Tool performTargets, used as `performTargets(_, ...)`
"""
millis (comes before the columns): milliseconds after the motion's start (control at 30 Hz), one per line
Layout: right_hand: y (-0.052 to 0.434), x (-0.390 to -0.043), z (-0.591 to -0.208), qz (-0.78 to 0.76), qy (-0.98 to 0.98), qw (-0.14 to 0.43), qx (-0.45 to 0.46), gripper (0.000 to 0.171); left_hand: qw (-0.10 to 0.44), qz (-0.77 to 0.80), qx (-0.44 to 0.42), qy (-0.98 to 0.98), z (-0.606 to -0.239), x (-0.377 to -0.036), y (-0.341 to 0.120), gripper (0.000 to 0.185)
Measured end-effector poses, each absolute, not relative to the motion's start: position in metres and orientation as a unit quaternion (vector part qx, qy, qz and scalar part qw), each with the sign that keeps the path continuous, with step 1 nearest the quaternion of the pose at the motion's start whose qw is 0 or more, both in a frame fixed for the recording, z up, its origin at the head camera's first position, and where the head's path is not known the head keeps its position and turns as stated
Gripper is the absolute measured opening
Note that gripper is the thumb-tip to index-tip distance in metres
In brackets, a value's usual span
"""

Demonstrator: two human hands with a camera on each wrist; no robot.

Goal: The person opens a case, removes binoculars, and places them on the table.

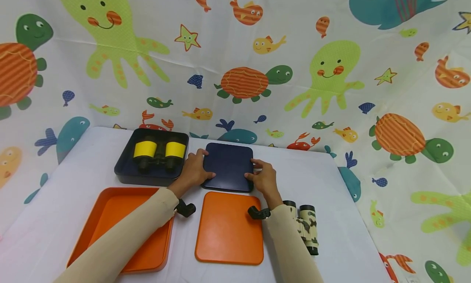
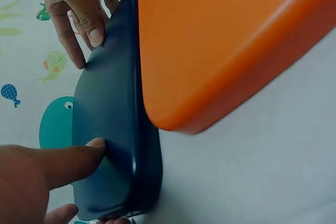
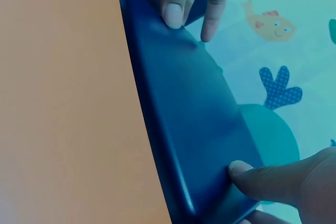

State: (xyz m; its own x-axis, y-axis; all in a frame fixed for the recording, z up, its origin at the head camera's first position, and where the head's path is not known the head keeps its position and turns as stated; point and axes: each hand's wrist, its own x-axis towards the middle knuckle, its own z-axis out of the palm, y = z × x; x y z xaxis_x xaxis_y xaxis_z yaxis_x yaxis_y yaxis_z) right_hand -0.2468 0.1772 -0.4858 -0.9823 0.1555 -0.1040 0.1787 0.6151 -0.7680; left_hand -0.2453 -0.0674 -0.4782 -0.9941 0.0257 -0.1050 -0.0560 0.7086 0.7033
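Dark blue lid [image 1: 228, 167] is lying flat on the white table [image 1: 324, 180], just behind the orange lid [image 1: 229, 227]. Left hand [image 1: 194, 171] and right hand [image 1: 263, 179] are pinching its opposite edges (thumbs on top). It seems such a shallow grip could be slipping on the smooth plastic.

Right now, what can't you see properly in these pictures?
- Fingertips of the left hand and right hand: in the head view they curl behind the dark blue lid, whose underside stays hidden.
- Camouflage binoculars: head view, partly covered by the right sleeve.
- Orange tray: head view, the left sleeve crosses it.
- Yellow binoculars: absent from both wrist views, cut off by the frame edges.
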Motion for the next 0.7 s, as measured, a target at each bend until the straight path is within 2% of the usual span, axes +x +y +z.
performTargets(433,0.170,-0.244,-0.487,-0.401,0.911,0.011,0.099,0.061,0.047,0.359,0.013,0.932,-0.475,-0.238,-0.066,0.079)
performTargets(533,0.167,-0.243,-0.487,-0.383,0.919,-0.009,0.093,0.059,0.044,0.364,0.029,0.930,-0.472,-0.237,-0.068,0.078)
performTargets(700,0.160,-0.242,-0.484,-0.362,0.927,-0.075,0.068,0.055,0.052,0.387,0.082,0.917,-0.458,-0.230,-0.077,0.079)
